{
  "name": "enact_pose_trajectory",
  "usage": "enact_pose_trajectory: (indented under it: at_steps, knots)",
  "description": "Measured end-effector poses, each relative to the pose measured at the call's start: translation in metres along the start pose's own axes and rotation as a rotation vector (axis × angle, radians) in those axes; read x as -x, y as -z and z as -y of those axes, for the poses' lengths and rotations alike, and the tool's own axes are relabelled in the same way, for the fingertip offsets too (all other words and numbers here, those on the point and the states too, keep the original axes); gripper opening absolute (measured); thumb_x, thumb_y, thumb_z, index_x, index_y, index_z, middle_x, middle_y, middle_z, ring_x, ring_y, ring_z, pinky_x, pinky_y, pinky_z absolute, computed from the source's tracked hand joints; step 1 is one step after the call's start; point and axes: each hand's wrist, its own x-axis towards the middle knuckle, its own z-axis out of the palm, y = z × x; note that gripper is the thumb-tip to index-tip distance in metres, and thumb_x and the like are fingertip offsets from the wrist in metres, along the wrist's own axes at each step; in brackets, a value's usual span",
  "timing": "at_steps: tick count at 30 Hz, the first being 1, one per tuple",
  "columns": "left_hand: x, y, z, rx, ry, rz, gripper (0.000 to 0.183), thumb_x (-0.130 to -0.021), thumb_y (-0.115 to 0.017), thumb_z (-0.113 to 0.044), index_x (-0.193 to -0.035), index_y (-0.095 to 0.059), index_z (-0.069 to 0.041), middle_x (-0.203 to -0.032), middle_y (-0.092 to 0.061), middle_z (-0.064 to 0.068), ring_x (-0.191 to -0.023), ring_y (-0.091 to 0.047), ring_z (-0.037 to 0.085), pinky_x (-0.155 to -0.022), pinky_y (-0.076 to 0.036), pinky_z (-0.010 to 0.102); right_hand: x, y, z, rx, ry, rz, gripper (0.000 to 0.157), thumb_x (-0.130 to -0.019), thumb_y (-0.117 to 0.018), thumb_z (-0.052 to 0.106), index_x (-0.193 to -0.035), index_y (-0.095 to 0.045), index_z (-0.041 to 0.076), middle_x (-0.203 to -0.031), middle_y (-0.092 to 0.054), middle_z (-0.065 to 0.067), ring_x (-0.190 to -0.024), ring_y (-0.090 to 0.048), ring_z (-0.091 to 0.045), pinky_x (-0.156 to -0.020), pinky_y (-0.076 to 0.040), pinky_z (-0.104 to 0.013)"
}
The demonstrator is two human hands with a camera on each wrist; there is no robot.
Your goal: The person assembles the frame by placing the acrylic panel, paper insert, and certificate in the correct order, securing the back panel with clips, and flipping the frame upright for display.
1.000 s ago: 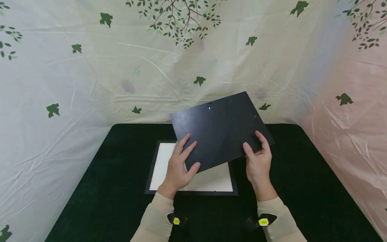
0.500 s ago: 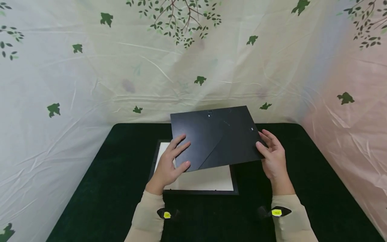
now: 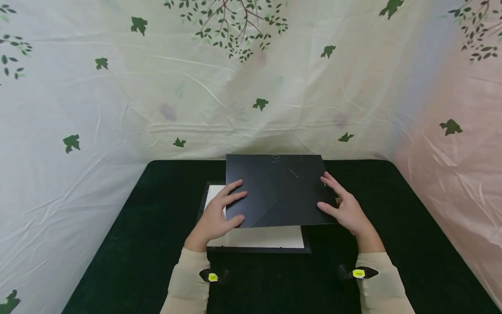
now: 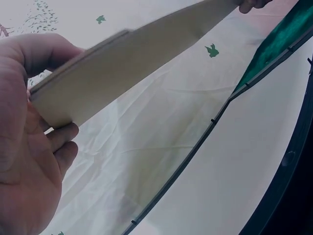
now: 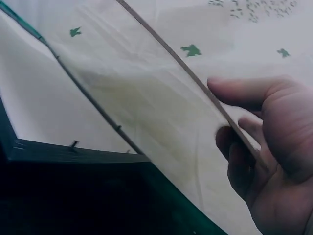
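A black backing board (image 3: 278, 196) of a picture frame, with a small metal hanger near its far edge, is held level above the table. My left hand (image 3: 217, 218) grips its left end. At the right end, my right hand (image 3: 349, 211) pinches it between thumb and fingers. The left wrist view shows the board's pale underside (image 4: 127, 73). Beneath lies a black picture frame (image 3: 259, 250), face down, with a white sheet (image 3: 266, 237) inside. Small tabs stand along the frame's inner edge (image 5: 83, 152) in the right wrist view. The board hides much of the frame's far part.
A dark green cloth covers the table (image 3: 157, 209). Behind and on both sides hangs a pale curtain (image 3: 196, 87) printed with green birds and leafy branches. Dark wrist straps with yellow tags (image 3: 358, 273) sit on both sleeves.
The backing board has come down and turned from tilted to nearly straight with the frame. My right hand slid outward to its right end; my left hand moved a little left.
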Motion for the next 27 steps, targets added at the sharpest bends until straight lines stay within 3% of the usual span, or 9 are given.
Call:
enact_pose_trajectory:
  at_steps: [4,11,19,27]
  knots:
    - [0.0,0.0,-0.001,-0.025,0.039,0.0,0.054,-0.081,-0.066,-0.028,-0.132,-0.059,-0.011,-0.153,-0.034,0.002,-0.138,-0.033,0.025,-0.105,-0.034,0.055,-0.004,-0.008,-0.006,0.129,-0.023,-0.002,0.072,-0.088,-0.071,0.034,-0.149,-0.037,0.02,-0.161,-0.01,0.006,-0.146,-0.011,-0.032,-0.101,-0.023,-0.071]
    - [-0.005,0.0,-0.005,-0.056,0.084,0.007,0.05,-0.084,-0.069,-0.028,-0.131,-0.059,-0.012,-0.154,-0.032,0.001,-0.14,-0.031,0.027,-0.105,-0.035,0.054,-0.007,-0.018,-0.007,0.26,-0.024,-0.014,0.076,-0.085,-0.07,0.046,-0.147,-0.04,0.015,-0.16,-0.016,0.002,-0.144,-0.019,-0.032,-0.107,-0.026,-0.061]
    - [0.001,0.007,-0.002,-0.221,0.159,0.102,0.059,-0.088,-0.066,-0.044,-0.14,-0.052,-0.019,-0.156,-0.026,-0.004,-0.142,-0.026,0.024,-0.105,-0.035,0.054,-0.006,-0.027,-0.004,0.294,-0.058,0.026,0.08,-0.083,-0.068,0.056,-0.146,-0.042,0.016,-0.159,-0.021,0.001,-0.144,-0.022,-0.031,-0.108,-0.026,-0.059]
    - [0.018,0.014,0.01,-0.314,0.199,0.222,0.076,-0.089,-0.055,-0.06,-0.15,-0.036,-0.02,-0.161,-0.012,-0.001,-0.144,-0.021,0.025,-0.107,-0.034,0.052,-0.006,-0.033,0.001,0.253,-0.053,0.001,0.077,-0.083,-0.071,0.049,-0.145,-0.043,0.015,-0.159,-0.02,-0.005,-0.143,-0.022,-0.034,-0.106,-0.029,-0.059]
